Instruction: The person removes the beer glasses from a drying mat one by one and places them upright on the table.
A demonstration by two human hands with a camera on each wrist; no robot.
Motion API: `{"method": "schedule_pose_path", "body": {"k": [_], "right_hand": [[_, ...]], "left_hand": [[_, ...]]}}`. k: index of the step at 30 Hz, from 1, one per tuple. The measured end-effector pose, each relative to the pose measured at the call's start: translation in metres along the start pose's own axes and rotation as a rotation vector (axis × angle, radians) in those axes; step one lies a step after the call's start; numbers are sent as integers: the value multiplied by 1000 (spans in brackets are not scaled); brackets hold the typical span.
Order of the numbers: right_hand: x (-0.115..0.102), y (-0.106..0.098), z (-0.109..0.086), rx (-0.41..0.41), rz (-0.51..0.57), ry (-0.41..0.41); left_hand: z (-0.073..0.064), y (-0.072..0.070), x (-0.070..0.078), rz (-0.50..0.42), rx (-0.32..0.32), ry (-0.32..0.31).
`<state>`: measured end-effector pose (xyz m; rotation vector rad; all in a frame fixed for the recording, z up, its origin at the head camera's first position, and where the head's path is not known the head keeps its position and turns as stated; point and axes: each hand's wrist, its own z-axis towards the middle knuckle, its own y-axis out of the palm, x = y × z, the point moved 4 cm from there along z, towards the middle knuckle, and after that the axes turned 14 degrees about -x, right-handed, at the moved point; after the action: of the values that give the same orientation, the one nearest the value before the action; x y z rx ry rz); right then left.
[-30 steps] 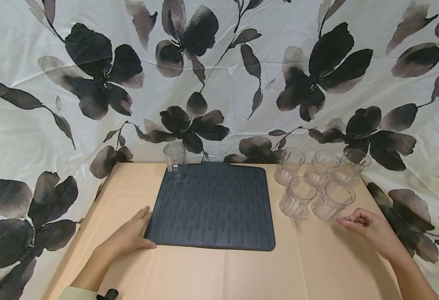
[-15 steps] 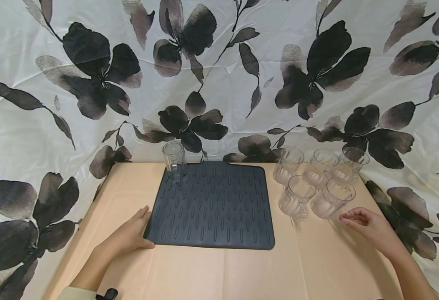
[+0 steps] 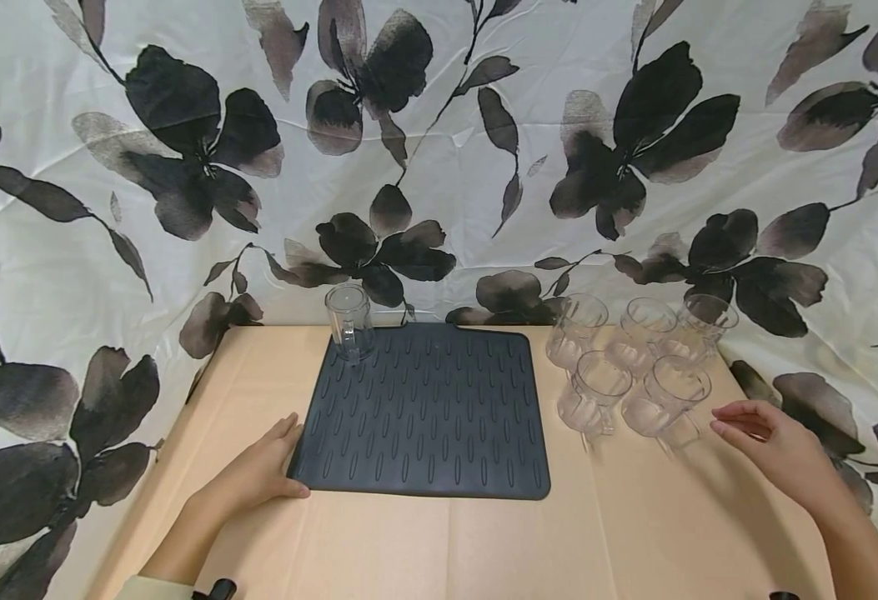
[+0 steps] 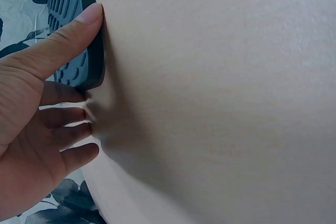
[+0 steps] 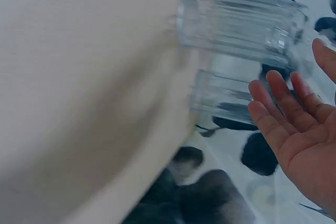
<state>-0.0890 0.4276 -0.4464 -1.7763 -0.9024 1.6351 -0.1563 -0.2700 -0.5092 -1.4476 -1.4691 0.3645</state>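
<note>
A dark ribbed drying mat (image 3: 423, 417) lies on the table. My left hand (image 3: 254, 467) is at its near left corner; in the left wrist view the thumb (image 4: 79, 27) touches the mat's edge and the fingers extend loosely beside the corner. On the mat's far left corner stands a clear glass mug (image 3: 350, 325). To the mat's right, several more clear glass mugs (image 3: 596, 396) stand grouped. My right hand (image 3: 784, 450) holds nothing. It hovers right of the nearest mug (image 3: 664, 400), its handle toward the hand, fingers loosely bent and apart from the glass.
The pale wooden-toned table (image 3: 446, 550) extends in front of the mat and to both sides. A white cloth with dark flowers (image 3: 484, 167) hangs behind the table and down its sides.
My right hand has moved right, away from the nearest mug, and its fingers have loosened. The left hand stays at the mat's corner. The mugs and mat stay put.
</note>
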Motion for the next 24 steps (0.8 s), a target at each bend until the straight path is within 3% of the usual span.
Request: {"method": "schedule_pose_path", "body": {"k": [5, 11, 20, 24], "right_hand": [[-20, -20, -5, 97, -19, -49], [-62, -29, 2, 163, 21, -119], [-139, -15, 32, 80, 44, -281], [-171, -4, 52, 13, 42, -290]], "left_hand": [[-1, -1, -1, 2, 4, 4], [-4, -4, 1, 20, 3, 13], [-1, -3, 1, 20, -7, 9], [-1, -3, 2, 13, -11, 10]]}}
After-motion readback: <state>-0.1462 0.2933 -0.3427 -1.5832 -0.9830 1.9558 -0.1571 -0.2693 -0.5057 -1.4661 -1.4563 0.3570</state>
